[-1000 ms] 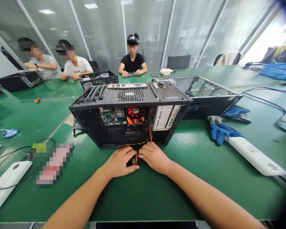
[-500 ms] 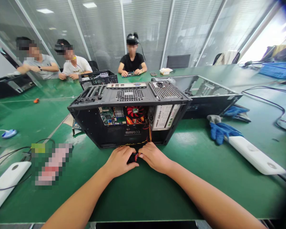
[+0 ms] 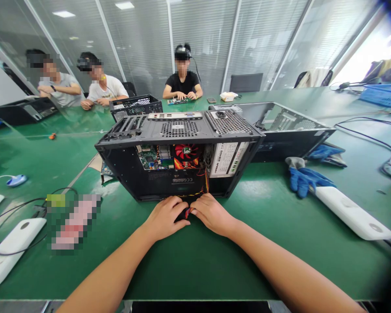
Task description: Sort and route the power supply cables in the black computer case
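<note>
An open black computer case (image 3: 179, 189) lies before me on the green table, its vented back panel facing up. Inside show a motherboard (image 3: 149, 160), a red-bladed cooling fan (image 3: 186, 152) and a labelled power supply (image 3: 228, 159). Yellow, red and black wires (image 3: 206, 182) run down from the power supply to my hands at the near edge of the case. My left hand (image 3: 166, 217) is closed around a dark bundle of power cables (image 3: 186, 213). Pressed close beside it, my right hand (image 3: 211, 215) pinches the coloured wires of that bundle. The cable ends are hidden by my fingers.
Blue work gloves (image 3: 304, 178) rest by a white power strip (image 3: 352, 213) on the right. Another white power strip (image 3: 14, 248) with cables lies left, near a blurred pink item (image 3: 76, 221). Behind stands another case (image 3: 289, 141). Several people sit across the table.
The view has shifted slightly, moving the scene a little to the right. My hands keep their hold on the cables with hardly any movement. The person opposite has shifted their hands.
</note>
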`<move>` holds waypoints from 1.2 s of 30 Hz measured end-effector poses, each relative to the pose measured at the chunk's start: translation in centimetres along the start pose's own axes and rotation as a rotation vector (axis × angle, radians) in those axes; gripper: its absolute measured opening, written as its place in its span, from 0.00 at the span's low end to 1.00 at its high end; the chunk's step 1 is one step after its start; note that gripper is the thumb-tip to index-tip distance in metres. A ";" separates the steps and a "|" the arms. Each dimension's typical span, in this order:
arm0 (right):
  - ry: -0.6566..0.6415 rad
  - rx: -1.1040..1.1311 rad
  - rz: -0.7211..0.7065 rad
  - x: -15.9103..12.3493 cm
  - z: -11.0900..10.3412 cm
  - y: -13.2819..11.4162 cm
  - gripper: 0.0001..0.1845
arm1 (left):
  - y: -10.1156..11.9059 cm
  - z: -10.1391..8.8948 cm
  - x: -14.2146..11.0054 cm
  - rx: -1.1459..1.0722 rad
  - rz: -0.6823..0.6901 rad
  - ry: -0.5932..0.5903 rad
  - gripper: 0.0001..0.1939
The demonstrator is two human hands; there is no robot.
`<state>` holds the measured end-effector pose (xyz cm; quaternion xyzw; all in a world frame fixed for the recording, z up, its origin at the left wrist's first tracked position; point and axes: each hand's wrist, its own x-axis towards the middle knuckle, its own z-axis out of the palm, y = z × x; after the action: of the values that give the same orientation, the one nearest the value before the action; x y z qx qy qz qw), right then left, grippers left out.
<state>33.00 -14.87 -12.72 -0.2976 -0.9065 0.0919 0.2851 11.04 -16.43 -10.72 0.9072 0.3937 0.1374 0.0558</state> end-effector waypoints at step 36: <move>-0.009 -0.020 0.019 0.1 -0.3 -0.3 0.16 | 0.3 -1.6 0.1 -0.168 0.103 -0.077 0.17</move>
<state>32.94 -15.10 -12.35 -0.3086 -0.9059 0.0866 0.2770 10.84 -16.53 -9.10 0.9229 0.3313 0.1375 0.1398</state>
